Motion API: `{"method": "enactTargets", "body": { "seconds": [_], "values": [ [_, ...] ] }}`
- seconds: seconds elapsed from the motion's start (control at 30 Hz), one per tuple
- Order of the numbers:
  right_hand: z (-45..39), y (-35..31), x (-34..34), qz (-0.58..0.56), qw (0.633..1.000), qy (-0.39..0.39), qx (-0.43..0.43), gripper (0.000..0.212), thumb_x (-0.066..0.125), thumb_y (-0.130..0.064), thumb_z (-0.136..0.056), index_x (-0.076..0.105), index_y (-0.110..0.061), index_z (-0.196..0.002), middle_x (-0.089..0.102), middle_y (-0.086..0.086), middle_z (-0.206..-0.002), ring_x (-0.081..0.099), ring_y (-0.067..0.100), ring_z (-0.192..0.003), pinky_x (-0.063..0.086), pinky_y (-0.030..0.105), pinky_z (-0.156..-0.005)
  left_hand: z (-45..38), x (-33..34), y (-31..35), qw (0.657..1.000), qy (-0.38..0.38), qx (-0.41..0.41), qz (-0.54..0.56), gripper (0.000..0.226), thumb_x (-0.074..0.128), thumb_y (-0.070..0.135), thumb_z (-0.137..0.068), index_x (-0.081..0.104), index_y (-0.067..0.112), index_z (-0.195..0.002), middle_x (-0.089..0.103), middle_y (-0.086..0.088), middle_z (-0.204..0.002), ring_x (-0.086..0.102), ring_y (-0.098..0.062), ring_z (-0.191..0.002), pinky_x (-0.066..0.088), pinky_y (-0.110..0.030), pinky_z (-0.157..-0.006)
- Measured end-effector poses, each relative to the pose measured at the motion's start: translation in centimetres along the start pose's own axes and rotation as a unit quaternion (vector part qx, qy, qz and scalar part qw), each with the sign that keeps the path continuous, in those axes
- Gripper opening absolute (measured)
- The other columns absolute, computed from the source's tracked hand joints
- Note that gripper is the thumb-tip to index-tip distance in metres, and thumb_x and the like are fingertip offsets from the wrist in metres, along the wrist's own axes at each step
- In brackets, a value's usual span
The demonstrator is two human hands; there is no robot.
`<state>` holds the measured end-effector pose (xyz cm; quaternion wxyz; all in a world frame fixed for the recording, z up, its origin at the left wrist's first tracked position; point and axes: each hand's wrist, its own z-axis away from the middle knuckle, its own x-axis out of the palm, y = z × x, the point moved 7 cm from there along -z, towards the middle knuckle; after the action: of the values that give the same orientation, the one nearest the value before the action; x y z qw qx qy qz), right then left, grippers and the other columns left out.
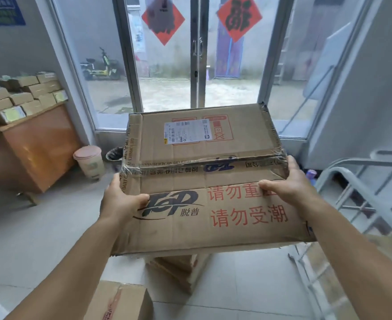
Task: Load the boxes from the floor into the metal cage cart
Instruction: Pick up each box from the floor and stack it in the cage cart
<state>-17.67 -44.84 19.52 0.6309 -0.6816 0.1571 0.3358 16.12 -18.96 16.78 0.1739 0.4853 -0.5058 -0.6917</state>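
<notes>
Head view is looking down over a large cardboard box that both hands are holding up off the floor, well above the pale tiled floor. The left hand is gripping the box's left edge with the thumb lying across the top, and the right hand is gripping the right edge the same way, so the hands are sitting well apart, each clamped on the box. Clear tape is wrapping the box across its middle, and a white shipping label is sticking to its top (the print on it is too small to read). Below the held box, a second box is standing on the floor, and a third box is lying nearer the bottom edge of the view. The grey metal cage cart is standing at the right, just beside the held box. Glass doors are filling the far wall, with red diamond-shaped papers hanging on them. At the left, small cartons are piling up on a wooden tabletop, and a pink bin is sitting on the floor beside it.
</notes>
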Motion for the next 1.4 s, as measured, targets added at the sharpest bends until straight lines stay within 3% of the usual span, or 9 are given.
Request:
{"method": "enactTargets", "body": {
  "seconds": [0.1, 0.27, 0.43, 0.53, 0.7, 0.83, 0.93, 1.03, 1.4],
  "values": [
    [1.1, 3.0, -4.6, -0.007, 0.998, 0.047, 0.036, 0.115, 0.085, -0.041, -0.067, 0.012, -0.029, -0.155, 0.039, 0.008, -0.151, 0.042, 0.028, -0.135, 0.038, 0.047, -0.109, -0.2, 4.0, 3.2, 0.998, -0.044, 0.033, -0.001, 0.093, 0.077, 0.044, -0.043, 0.045, 0.028, -0.129, 0.063, -0.003, -0.120, 0.061, -0.024, -0.107, 0.051, -0.045, -0.094],
    [3.7, 6.9, -11.0, 0.001, 0.988, 0.124, 0.089, 0.115, 0.083, -0.044, -0.070, 0.007, -0.030, -0.155, 0.031, 0.008, -0.157, 0.038, 0.032, -0.139, 0.037, 0.053, -0.108, 0.4, 10.2, 9.3, 0.989, -0.109, 0.096, 0.009, 0.078, 0.083, 0.019, -0.065, 0.045, 0.020, -0.134, 0.058, -0.007, -0.121, 0.056, -0.026, -0.108, 0.045, -0.035, -0.090],
    [6.7, 9.7, -16.7, 0.011, 0.970, 0.202, 0.133, 0.108, 0.082, -0.050, -0.065, 0.017, -0.032, -0.149, 0.048, 0.008, -0.144, 0.054, 0.031, -0.123, 0.049, 0.051, -0.096, 0.8, 16.1, 14.2, 0.973, -0.176, 0.143, 0.031, 0.079, 0.084, 0.024, -0.056, 0.050, 0.024, -0.128, 0.062, -0.007, -0.114, 0.060, -0.026, -0.102, 0.050, -0.043, -0.093],
    [9.0, 11.4, -19.5, 0.005, 0.957, 0.250, 0.150, 0.106, 0.081, -0.051, -0.065, 0.020, -0.030, -0.149, 0.046, 0.004, -0.145, 0.049, 0.028, -0.127, 0.047, 0.048, -0.099, 1.3, 19.9, 16.9, 0.959, -0.226, 0.167, 0.045, 0.078, 0.087, 0.025, -0.051, 0.053, 0.029, -0.122, 0.066, -0.003, -0.108, 0.064, -0.023, -0.097, 0.052, -0.045, -0.093],
    [13.0, 14.4, -23.3, -0.012, 0.929, 0.305, 0.209, 0.114, 0.081, -0.054, -0.063, 0.012, -0.032, -0.152, 0.040, 0.003, -0.150, 0.047, 0.028, -0.130, 0.045, 0.050, -0.102, 4.1, 25.8, 21.3, 0.931, -0.295, 0.212, 0.044, 0.061, 0.086, 0.015, -0.066, 0.051, 0.028, -0.114, 0.066, -0.003, -0.103, 0.063, -0.026, -0.095, 0.052, -0.044, -0.090],
    [16.5, 16.6, -26.4, -0.016, 0.904, 0.345, 0.251, 0.115, 0.079, -0.057, -0.061, 0.011, -0.035, -0.152, 0.041, 0.003, -0.150, 0.050, 0.028, -0.127, 0.048, 0.049, -0.098, 6.9, 30.8, 24.4, 0.903, -0.357, 0.234, 0.044, 0.069, 0.088, 0.025, -0.059, 0.049, 0.034, -0.114, 0.066, 0.001, -0.101, 0.064, -0.024, -0.091, 0.055, -0.048, -0.086],
    [18.6, 18.4, -28.9, -0.016, 0.885, 0.380, 0.269, 0.112, 0.080, -0.052, -0.066, 0.011, -0.034, -0.153, 0.039, 0.004, -0.151, 0.047, 0.028, -0.129, 0.046, 0.048, -0.101, 9.6, 34.1, 26.8, 0.886, -0.382, 0.257, 0.044, 0.072, 0.087, 0.034, -0.050, 0.050, 0.036, -0.112, 0.066, -0.001, -0.103, 0.066, -0.024, -0.090, 0.056, -0.047, -0.084],
    [20.3, 20.6, -31.5, -0.024, 0.864, 0.412, 0.288, 0.111, 0.081, -0.047, -0.070, 0.010, -0.032, -0.154, 0.038, 0.005, -0.152, 0.045, 0.030, -0.131, 0.045, 0.047, -0.101, 12.8, 37.1, 29.5, 0.869, -0.401, 0.285, 0.049, 0.070, 0.088, 0.025, -0.058, 0.052, 0.029, -0.118, 0.065, -0.002, -0.105, 0.065, -0.022, -0.090, 0.055, -0.044, -0.086],
    [20.7, 32.0, -42.3, -0.056, 0.821, 0.472, 0.317, 0.106, 0.083, -0.048, -0.066, 0.020, -0.034, -0.149, 0.045, 0.003, -0.147, 0.050, 0.029, -0.127, 0.046, 0.050, -0.099, 23.4, 51.0, 39.3, 0.822, -0.449, 0.346, 0.051, 0.067, 0.083, 0.029, -0.057, 0.052, 0.029, -0.117, 0.065, 0.001, -0.105, 0.065, -0.022, -0.090, 0.055, -0.044, -0.084]
  ]
}}
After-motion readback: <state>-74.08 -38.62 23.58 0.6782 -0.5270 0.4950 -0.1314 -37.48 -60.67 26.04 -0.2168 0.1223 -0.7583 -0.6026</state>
